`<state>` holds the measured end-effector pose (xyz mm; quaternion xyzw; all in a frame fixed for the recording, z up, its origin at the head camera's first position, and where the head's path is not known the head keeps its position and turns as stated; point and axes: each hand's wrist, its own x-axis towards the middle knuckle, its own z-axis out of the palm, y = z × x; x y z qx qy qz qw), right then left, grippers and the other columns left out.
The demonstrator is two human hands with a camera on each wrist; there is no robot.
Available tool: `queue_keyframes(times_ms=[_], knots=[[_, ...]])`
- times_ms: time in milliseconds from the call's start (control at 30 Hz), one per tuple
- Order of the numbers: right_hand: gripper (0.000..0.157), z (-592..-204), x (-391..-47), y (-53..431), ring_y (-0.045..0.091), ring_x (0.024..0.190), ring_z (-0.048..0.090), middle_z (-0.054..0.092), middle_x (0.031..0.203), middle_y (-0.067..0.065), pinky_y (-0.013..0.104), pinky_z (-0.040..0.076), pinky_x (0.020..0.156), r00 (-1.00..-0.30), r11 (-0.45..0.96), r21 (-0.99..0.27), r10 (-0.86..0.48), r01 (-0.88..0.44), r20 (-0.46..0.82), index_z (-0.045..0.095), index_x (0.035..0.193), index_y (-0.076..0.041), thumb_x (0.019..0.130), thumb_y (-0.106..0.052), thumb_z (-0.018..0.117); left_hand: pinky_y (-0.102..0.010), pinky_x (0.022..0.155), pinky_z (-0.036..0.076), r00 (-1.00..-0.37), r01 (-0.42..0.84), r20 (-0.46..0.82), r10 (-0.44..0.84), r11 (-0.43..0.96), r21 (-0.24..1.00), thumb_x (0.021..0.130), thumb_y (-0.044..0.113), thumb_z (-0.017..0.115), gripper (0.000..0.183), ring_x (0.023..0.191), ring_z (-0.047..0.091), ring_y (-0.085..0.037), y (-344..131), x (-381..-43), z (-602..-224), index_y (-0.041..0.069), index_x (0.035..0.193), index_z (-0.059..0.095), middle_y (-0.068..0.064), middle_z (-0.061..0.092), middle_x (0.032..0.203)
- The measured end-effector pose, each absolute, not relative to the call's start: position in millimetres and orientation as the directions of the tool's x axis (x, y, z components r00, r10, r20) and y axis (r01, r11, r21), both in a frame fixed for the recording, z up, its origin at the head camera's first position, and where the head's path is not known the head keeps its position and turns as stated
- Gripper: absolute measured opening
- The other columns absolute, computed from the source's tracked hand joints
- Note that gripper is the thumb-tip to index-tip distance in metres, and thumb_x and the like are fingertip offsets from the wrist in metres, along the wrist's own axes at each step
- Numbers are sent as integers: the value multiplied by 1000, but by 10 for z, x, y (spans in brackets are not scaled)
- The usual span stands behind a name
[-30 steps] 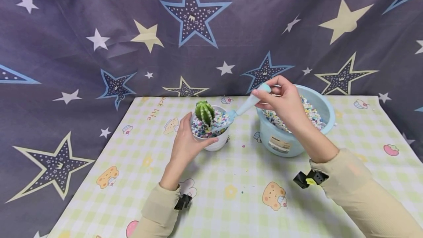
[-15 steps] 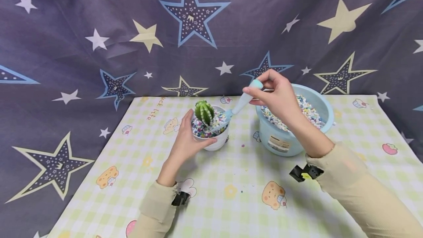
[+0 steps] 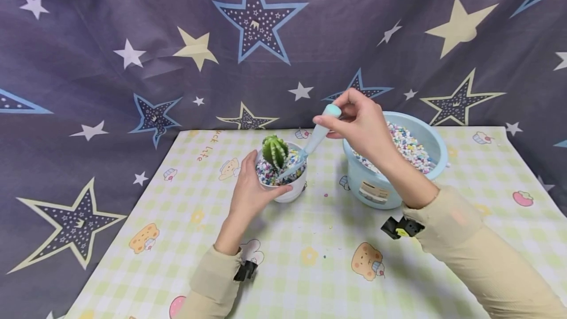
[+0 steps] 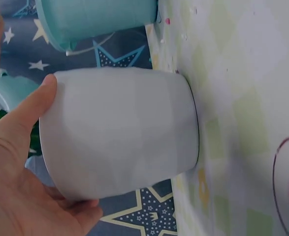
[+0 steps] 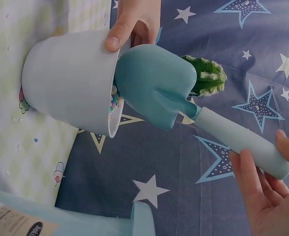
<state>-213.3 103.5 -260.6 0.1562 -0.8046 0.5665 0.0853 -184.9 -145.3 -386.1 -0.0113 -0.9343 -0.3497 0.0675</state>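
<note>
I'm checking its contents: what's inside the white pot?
A green cactus, multicoloured granules and part of the blue trowel. Anything beneath the granules, including any roots, is covered.

Pot (image 5: pixel 68 81): plain white. Cactus (image 3: pixel 274 151): green, with whitish ridges. Trowel (image 3: pixel 316 138): blue-green blade (image 5: pixel 154 81), paler handle (image 5: pixel 238 142), turquoise end (image 3: pixel 331 111). Bucket (image 3: pixel 360 174): light blue, bearing a beige label (image 3: pixel 374 193). Beads (image 3: pixel 413 150): mixed white, pink, yellow and blue. Surface (image 3: pixel 328 289): pale green and white check, printed with tan bears (image 3: pixel 365 260), yellow flowers (image 3: pixel 309 256) and a pink strawberry (image 3: pixel 523 199). Backdrop (image 3: pixel 155 9): dark grey-purple (bluer in the wrist views), patterned with white, yellow and blue-edged stars (image 3: pixel 198 49). Sleeves (image 3: pixel 469 245): beige.
</note>
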Motion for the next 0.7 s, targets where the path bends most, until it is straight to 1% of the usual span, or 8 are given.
queue_keyframes(times_ms=[133, 200, 267, 367, 500, 600, 700], knots=[[35, -2606, -2128, 1030, 10, 67, 74, 65, 71, 12, 26, 63, 69, -929, 323, -871, -154, -369, 336, 55, 100, -3, 86, -23, 80, -53, 123, 30, -991, 78, 134, -14, 750, 657, 69, 52, 87, 126, 150, 25, -37, -1455, -1840, -3874, 5, 159, 13, -17, 19, 163], [35, -2599, -2110, 1038, 11, 67, 75, 66, 71, 12, 26, 63, 69, -927, 333, -866, -152, -374, 342, 55, 100, -4, 86, -24, 80, -53, 124, 28, -992, 94, 127, 11, 734, 673, 70, 50, 88, 125, 151, 23, -36, -1488, -1851, -3882, 7, 159, 11, -16, 17, 164], [35, -2594, -2089, 1047, 10, 67, 74, 67, 72, 12, 26, 63, 69, -927, 343, -862, -150, -374, 343, 56, 100, -4, 86, -26, 80, -52, 124, 27, -991, 113, 127, 36, 720, 684, 70, 48, 88, 124, 151, 24, -36, -1532, -1864, -3884, 7, 159, 12, -16, 19, 164], [35, -2586, -2065, 1061, 7, 66, 74, 71, 76, 14, 25, 63, 69, -924, 355, -854, -148, -381, 351, 57, 101, -5, 86, -27, 80, -52, 123, 28, -991, 124, 123, 54, 711, 692, 70, 48, 88, 123, 149, 29, -36, -1577, -1874, -3873, 7, 159, 14, -16, 22, 164], [34, -2586, -2059, 1085, 3, 64, 71, 74, 81, 14, 25, 59, 63, -914, 391, -827, -144, -405, 379, 58, 101, -7, 85, -27, 80, -52, 122, 31, -994, 101, 107, 38, 723, 684, 70, 51, 88, 123, 147, 33, -36, -1570, -1868, -3846, 8, 159, 15, -15, 25, 163], [31, -2579, -2059, 1110, 6, 64, 71, 75, 83, 11, 25, 54, 56, -901, 428, -795, -143, -430, 410, 59, 101, -8, 86, -27, 80, -53, 121, 33, -995, 84, 99, 23, 733, 675, 70, 52, 87, 122, 147, 34, -36, -1549, -1858, -3837, 9, 159, 15, -15, 26, 163], [30, -2567, -2058, 1124, 12, 66, 71, 76, 84, 9, 25, 50, 53, -886, 451, -767, -150, -457, 439, 60, 101, -9, 86, -26, 80, -54, 119, 35, -995, 71, 98, 6, 744, 664, 70, 53, 87, 122, 146, 35, -37, -1535, -1846, -3831, 9, 159, 16, -15, 27, 162]])
